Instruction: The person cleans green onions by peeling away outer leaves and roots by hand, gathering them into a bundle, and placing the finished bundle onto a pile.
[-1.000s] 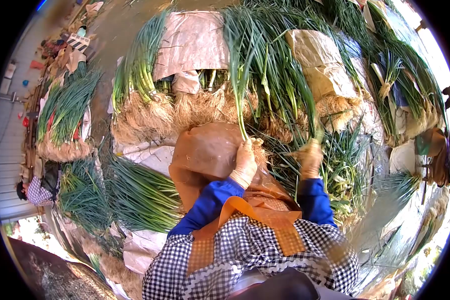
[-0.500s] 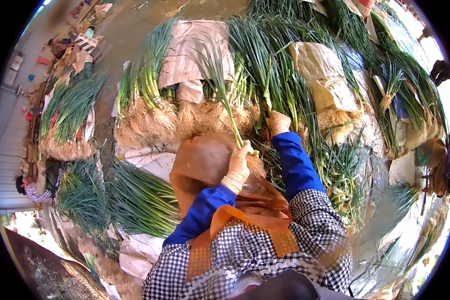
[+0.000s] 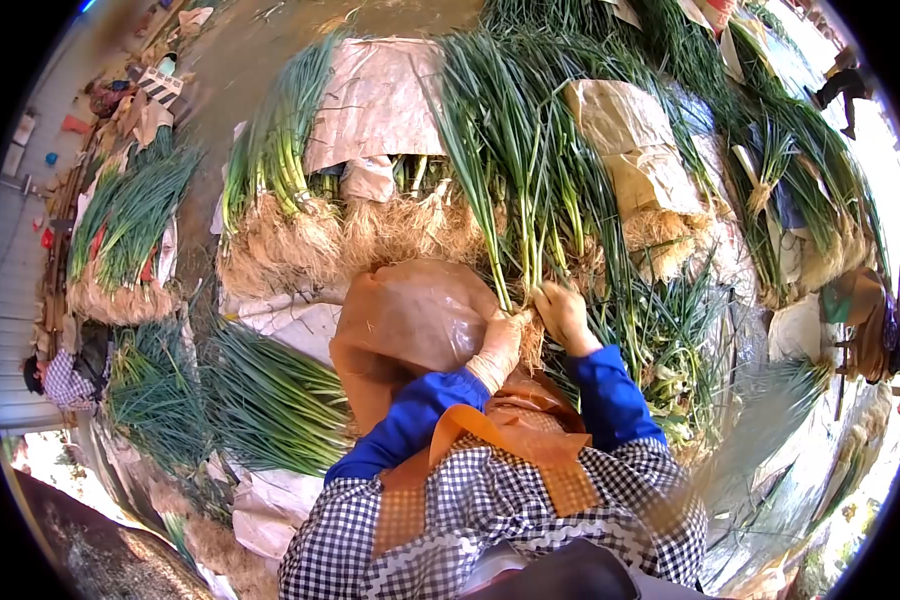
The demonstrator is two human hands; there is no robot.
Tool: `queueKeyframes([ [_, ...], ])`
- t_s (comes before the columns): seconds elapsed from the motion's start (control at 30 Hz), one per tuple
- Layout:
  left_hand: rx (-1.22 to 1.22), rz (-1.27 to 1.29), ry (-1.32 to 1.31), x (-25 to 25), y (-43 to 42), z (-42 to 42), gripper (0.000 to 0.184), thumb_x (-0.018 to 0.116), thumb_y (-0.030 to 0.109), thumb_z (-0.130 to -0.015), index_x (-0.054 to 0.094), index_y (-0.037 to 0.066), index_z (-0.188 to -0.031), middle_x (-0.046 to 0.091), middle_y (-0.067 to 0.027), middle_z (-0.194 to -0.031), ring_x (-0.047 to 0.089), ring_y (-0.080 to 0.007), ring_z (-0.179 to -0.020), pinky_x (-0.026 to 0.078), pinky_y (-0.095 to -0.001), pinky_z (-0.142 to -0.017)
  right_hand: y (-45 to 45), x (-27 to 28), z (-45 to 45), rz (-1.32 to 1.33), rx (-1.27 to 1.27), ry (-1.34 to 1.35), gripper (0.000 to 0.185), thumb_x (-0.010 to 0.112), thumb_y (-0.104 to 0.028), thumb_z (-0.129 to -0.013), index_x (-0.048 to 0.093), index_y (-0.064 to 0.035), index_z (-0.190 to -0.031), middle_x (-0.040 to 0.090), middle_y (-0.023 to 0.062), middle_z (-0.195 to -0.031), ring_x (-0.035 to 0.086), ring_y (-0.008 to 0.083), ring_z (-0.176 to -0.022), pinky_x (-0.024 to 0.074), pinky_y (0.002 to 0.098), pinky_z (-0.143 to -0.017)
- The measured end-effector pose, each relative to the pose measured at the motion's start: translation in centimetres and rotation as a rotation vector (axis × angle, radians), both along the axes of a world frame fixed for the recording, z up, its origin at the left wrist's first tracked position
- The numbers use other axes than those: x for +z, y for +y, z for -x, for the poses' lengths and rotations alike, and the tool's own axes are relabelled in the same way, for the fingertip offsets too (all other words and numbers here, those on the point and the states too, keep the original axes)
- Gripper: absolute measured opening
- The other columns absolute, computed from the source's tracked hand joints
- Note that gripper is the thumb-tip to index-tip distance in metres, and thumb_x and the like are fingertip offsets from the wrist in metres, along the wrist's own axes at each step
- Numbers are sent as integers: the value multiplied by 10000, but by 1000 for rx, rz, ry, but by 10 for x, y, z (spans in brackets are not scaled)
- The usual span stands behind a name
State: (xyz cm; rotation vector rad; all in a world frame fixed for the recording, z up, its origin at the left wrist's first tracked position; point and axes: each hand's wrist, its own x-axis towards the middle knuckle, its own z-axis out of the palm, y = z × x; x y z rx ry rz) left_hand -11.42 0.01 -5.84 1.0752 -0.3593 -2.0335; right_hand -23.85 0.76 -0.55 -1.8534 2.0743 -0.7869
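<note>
The held green onions (image 3: 502, 262) are in front of the person, just above the brown apron (image 3: 400, 320), with their roots toward six o'clock and their long leaves running up toward eleven and twelve. The left hand (image 3: 500, 350) has its grip closed on the pale lower ends, its fingers together around them by the roots. The right hand (image 3: 565, 315) is just beside it at two o'clock; its grip is narrow, thumb and fingers clamped on the stalks a little above the roots.

Outward from there, a standing row of bundled onions (image 3: 288, 165) fills ten o'clock, shaggy tan roots facing the person. A pale sheet (image 3: 380, 100) lies over part of that row at eleven. At one o'clock, a tan wrapper (image 3: 620, 125) covers another bundle, its roots showing below. Loose greens (image 3: 682, 370) spread at four o'clock, some yellowed. At eight o'clock a heap of green onions (image 3: 270, 395) lies aslant near the apron. Far out toward nine, another person (image 3: 68, 380) in a checked top is beside more greens (image 3: 155, 390).
</note>
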Motion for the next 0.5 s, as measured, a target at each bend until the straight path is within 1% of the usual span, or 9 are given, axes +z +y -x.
queueKeyframes([
  [0.1, -27, 7, -68, 31, -4, -8, 120, 577, 37, -793, 614, -15, -896, 584, -22, -656, 540, -119, -530, 439, -242, -465, 52, 49, 17, -260, -287, -744, 219, 520, -235, -873, 575, -67, -744, 562, 85, -582, 532, 192, -491, 438, 305, -486],
  [0.17, -41, -18, -62, 41, -6, -12, 106, 579, 40, -793, 617, -17, -873, 576, -20, -634, 518, -114, -496, 416, -228, -438, 85, 24, 70, -207, -420, -548, 257, 501, -288, -881, 601, -70, -788, 605, 48, -623, 576, 195, -551, 456, 317, -498],
  [0.23, -125, -4, -16, 46, -4, -10, 97, 581, 48, -794, 617, -12, -861, 576, -28, -629, 506, -115, -472, 404, -223, -423, 97, 2, 127, -789, -166, 182, 347, 438, -357, -906, 617, -68, -838, 612, 47, -650, 606, 175, -615, 469, 303, -507],
  [0.27, -121, -21, -29, 48, -3, -9, 108, 574, 55, -799, 611, -2, -883, 575, -30, -636, 515, -115, -491, 415, -221, -427, 68, -7, 127, -1369, -14, 456, 428, 403, -433, -906, 623, -66, -885, 611, 72, -676, 607, 200, -624, 485, 334, -542],
  [0.3, -128, -14, -26, 50, -5, -7, 108, 574, 55, -799, 611, -2, -883, 575, -30, -636, 515, -115, -491, 415, -221, -427, 58, 6, 107, -1141, 4, 519, 436, 426, -449, -894, 615, -57, -872, 607, 95, -710, 598, 222, -624, 489, 336, -603],
  [0.33, -98, -32, 0, 53, -5, -6, 117, 568, 57, -802, 608, 5, -900, 573, -28, -641, 518, -116, -500, 422, -221, -431, 43, 10, 88, -539, -35, 261, 431, 458, -449, -879, 595, -44, -823, 603, 97, -702, 584, 205, -609, 477, 325, -590],
  [0.37, -63, -54, 22, 54, -4, -8, 128, 563, 60, -806, 605, 12, -917, 570, -26, -647, 520, -117, -510, 430, -222, -436, 17, 32, 61, -252, -60, 131, 384, 461, -390, -896, 571, -42, -776, 576, 90, -642, 557, 181, -567, 445, 309, -533],
  [0.43, -70, -48, 43, 48, -4, -12, 153, 566, 81, -816, 593, 25, -955, 565, -20, -664, 523, -115, -524, 444, -222, -449, -28, 39, 31, -270, -182, -540, 349, 461, -347, -895, 569, -48, -751, 544, 79, -569, 553, 193, -550, 424, 334, -546],
  [0.5, -40, -65, 205, 59, -8, -17, 164, 581, 113, -821, 588, 45, -970, 562, -10, -680, 522, -107, -530, 441, -214, -463, -54, -25, 34, -278, -77, -993, 292, 482, -323, -905, 592, -60, -847, 511, -30, -580, 404, 63, -463, 320, 208, -439],
])
